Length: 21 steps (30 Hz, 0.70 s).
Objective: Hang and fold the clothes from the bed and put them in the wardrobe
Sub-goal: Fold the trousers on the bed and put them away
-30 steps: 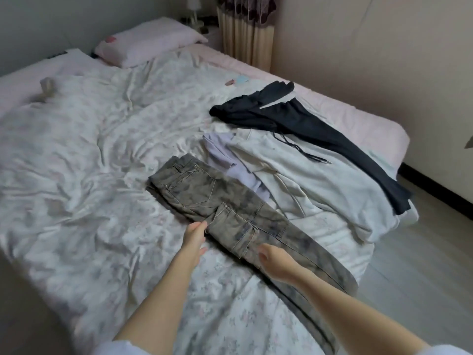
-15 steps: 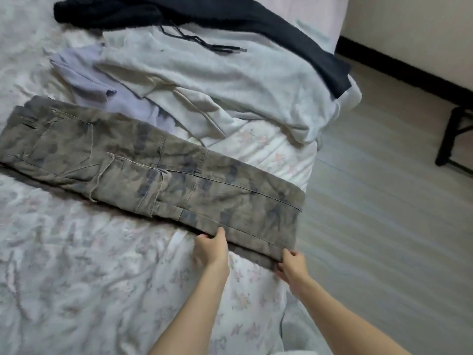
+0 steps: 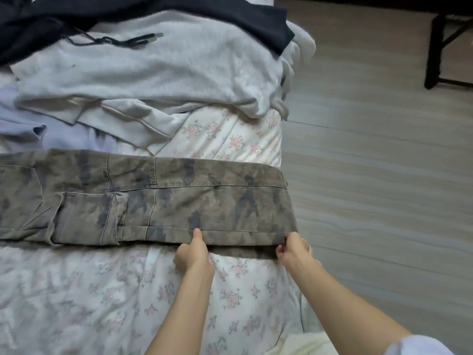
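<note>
Camouflage cargo trousers (image 3: 163, 201) lie flat across the floral bed cover (image 3: 102, 290), their legs reaching the bed's right edge. My left hand (image 3: 193, 252) pinches the near hem edge of the trouser leg, thumb on top. My right hand (image 3: 291, 248) grips the near right corner of the leg at the bed's edge. Behind the trousers lie a light grey sweatshirt (image 3: 153, 70), a dark navy garment (image 3: 179, 11) with a drawstring on top of it, and a pale lilac garment (image 3: 51, 134) at the left.
Grey wood-look floor (image 3: 384, 201) runs along the right of the bed. A black furniture leg (image 3: 433, 52) stands at the upper right. A pale cloth (image 3: 302, 342) shows at the bottom by my right forearm.
The view swung down and right toward the trouser legs' end. Both hands slid along the trousers from the thigh pocket to the leg's near edge at the bed's side and took hold there.
</note>
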Available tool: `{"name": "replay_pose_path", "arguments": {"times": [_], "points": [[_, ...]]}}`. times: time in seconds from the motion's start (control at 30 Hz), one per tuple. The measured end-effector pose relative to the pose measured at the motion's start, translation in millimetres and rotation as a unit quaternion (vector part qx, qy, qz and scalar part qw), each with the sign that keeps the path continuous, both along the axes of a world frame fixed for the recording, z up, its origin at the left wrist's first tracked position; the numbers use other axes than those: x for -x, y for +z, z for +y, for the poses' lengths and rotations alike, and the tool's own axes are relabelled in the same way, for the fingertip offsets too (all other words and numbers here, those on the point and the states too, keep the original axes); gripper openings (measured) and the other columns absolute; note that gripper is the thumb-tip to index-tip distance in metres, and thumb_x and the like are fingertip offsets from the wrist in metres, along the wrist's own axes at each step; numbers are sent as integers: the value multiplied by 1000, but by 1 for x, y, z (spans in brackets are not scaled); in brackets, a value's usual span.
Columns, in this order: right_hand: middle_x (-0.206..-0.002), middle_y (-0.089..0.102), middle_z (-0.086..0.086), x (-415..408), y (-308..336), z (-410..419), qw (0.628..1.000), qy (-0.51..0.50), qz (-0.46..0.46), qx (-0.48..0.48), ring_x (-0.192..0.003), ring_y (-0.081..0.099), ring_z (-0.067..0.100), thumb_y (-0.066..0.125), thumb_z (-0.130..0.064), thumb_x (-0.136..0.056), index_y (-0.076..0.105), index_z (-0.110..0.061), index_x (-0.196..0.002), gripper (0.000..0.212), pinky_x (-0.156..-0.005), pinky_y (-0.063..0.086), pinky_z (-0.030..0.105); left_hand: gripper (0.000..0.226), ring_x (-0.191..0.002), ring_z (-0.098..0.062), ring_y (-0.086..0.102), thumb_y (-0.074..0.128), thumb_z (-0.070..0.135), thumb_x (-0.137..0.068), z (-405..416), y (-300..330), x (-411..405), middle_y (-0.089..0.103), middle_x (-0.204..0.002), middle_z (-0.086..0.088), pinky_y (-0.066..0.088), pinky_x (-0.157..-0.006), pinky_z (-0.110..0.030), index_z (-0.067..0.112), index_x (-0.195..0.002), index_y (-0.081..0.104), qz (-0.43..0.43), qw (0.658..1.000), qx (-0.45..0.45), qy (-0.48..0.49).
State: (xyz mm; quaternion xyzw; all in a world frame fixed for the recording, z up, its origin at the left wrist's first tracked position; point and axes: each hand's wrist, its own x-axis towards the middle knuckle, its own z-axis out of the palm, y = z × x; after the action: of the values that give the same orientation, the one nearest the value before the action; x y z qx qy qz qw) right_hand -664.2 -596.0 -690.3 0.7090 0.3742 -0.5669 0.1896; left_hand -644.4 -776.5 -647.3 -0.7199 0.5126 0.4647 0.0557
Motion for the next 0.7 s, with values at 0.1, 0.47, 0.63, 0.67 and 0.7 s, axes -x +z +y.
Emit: {"name": "replay_pose_path", "arguments": {"times": [0.1,0.47,0.63,0.67,0.7], "points": [[-85,49,5,-9,15,0,998,18,11,-52,-56,38,15,33,4,-88,49,-8,-91,21,-39,32,18,37,-89,-31,54,64,34,-87,4,5,-2,56,-118,-14,51,-87,-42,-1,-96,55,-38,998,23,-38],[-110,56,8,-23,12,2,980,-73,-49,177,-111,55,21,47,-15,-95,47,-6,-111,19,-100,43,29,55,-108,-35,55,69,4,-83,-3,7,-3,50,-127,-21,52,-87,-44,2,-126,36,15,999,-15,41],[-124,59,-2,-12,-3,14,973,-174,-44,145,-113,56,21,47,-28,-92,61,-20,-118,31,-85,44,33,57,-105,-33,57,68,-4,-82,-5,7,-8,46,-129,-23,51,-67,-30,5,-128,34,29,997,-27,63],[-121,61,-2,-6,2,18,975,-177,-39,130,-105,58,22,47,-28,-92,63,-21,-115,28,-81,45,34,56,-103,-32,58,66,-6,-82,-4,8,-8,46,-129,-23,51,-68,-30,5,-127,34,31,997,-22,63],[-115,62,-2,0,6,22,977,-177,-32,115,-94,60,22,47,-27,-92,64,-21,-108,24,-75,49,35,56,-99,-31,58,64,-8,-82,-3,10,-8,45,-128,-24,51,-70,-30,5,-126,33,32,997,-16,62]]}}
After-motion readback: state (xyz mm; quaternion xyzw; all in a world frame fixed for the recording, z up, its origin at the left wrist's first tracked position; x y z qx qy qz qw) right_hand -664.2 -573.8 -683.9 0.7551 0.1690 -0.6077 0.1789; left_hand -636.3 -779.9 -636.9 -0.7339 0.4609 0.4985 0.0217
